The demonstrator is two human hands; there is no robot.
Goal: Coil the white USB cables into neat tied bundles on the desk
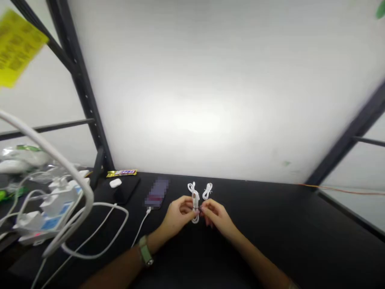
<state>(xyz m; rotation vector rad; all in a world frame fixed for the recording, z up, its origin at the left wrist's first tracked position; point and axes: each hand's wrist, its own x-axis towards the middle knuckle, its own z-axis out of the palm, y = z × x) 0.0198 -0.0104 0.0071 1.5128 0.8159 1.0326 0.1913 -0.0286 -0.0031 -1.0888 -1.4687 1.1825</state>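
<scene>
Over the black tabletop, my left hand and my right hand meet around a coiled white cable. Both hands pinch the bundle at its middle, fingers closed on it. A second coiled white cable lies on the table just behind my right hand, apart from the fingers. A green watch band sits on my left wrist.
A phone lies left of the cables with a white charging lead plugged in. Further left are an earbud case, a snack bar, a power strip with white chargers and looping cords. Dark shelf posts flank the white wall.
</scene>
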